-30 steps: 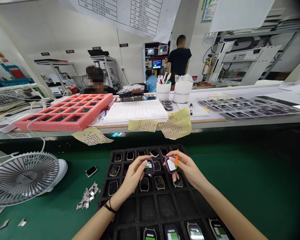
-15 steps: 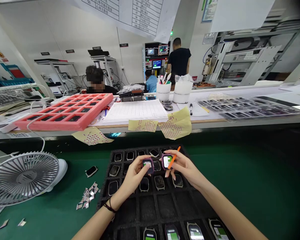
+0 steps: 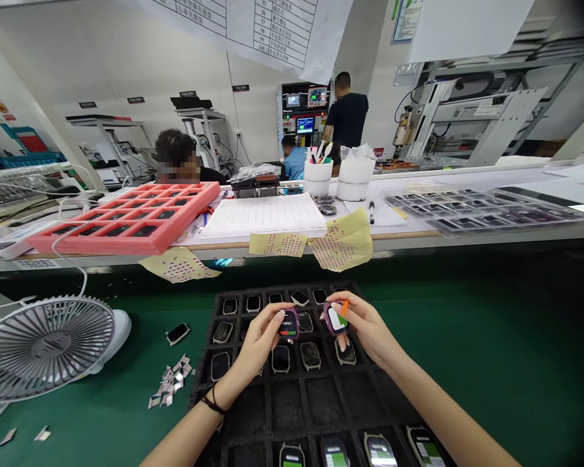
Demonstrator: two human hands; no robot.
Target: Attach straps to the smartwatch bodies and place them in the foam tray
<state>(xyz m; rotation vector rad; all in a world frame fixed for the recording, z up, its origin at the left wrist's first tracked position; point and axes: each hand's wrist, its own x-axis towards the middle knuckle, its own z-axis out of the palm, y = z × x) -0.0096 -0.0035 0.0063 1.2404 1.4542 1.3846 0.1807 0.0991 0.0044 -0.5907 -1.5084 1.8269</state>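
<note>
My left hand is closed round a purple-framed smartwatch, its thumb at the left edge of the lit screen. In my right hand is a second purple-framed smartwatch, tilted, with white and green on its screen. An orange stick also shows between the fingers of that hand, mostly hidden. Both hands are above a black foam tray with watches in its compartments. A fingertip of my right hand is close to a dark watch in the tray; contact I cannot tell.
Watches with lit screens, one a silver-framed watch, lie in the tray's near row. To the left are a fan, a loose watch and small scraps. A pink tray and clear trays occupy the raised shelf.
My right hand has shifted slightly right and turned its watch; the orange stick shows less. My left thumb has slid off the middle of its screen, which now shows red and green.
</note>
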